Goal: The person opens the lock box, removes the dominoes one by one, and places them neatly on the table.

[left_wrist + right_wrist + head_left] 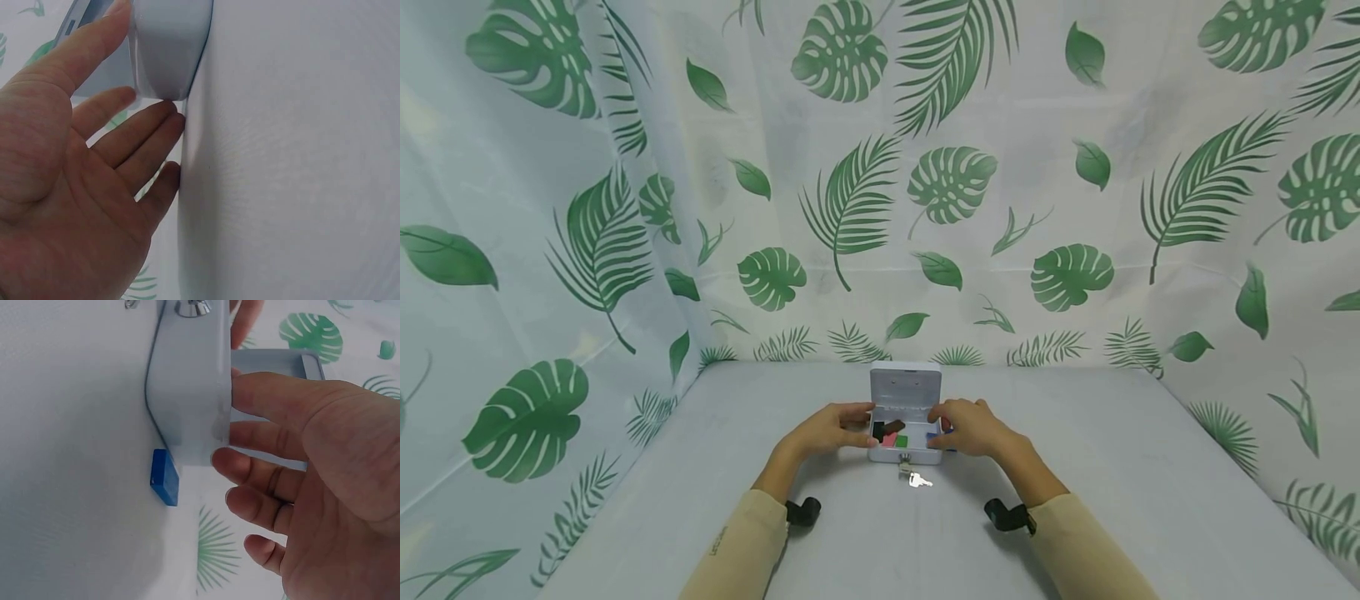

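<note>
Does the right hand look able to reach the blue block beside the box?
Probably yes. The blue block lies on the table against the box's right corner, just below the right hand's fingers, with nothing between them.

A pale grey surface (1150, 467) stretches ahead, smooth and plain. Around it on the left, back and right hangs a white curtain (1015, 125) printed with green palm fronds and broad tropical leaves, its lower edge meeting the surface. A small blue block (164, 477) lies flat on the surface, just beside the box's corner.
</note>
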{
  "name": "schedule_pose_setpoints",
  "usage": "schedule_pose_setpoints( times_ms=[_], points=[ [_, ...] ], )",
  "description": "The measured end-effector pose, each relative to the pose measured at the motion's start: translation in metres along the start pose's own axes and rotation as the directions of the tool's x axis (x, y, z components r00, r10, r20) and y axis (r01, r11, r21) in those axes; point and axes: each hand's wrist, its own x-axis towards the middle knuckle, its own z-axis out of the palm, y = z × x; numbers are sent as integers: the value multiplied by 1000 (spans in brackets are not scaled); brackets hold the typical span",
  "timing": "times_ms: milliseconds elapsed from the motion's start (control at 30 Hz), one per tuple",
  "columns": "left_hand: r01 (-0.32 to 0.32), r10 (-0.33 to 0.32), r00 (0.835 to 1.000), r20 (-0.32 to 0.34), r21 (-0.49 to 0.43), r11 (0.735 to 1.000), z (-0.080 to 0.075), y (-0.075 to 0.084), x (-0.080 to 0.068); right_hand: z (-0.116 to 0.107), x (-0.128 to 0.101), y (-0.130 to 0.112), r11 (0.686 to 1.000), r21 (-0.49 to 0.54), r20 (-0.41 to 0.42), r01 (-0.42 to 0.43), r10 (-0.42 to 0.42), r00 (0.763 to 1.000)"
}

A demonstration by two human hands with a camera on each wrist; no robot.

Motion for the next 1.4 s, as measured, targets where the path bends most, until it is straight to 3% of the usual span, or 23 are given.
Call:
schedule_pose_setpoints(
  times_ms=[433,700,1133,1400],
  points=[
    [-16,16,1000,-1,-5,1000,0,-2,1,3,2,-2,998,39,-40,-51,52,998],
    [-4,4,1000,-7,-1,1000,0,-1,1,7,5,-3,990,91,-15,-104,106,994],
    [4,-4,1000,-6,1,1000,0,0,0,11,6,0,983,161,0,-92,93,996],
    [1,-1,1000,-6,4,1000,0,-1,1,15,7,-2,985,130,-47,-113,120,992]
  ],
)
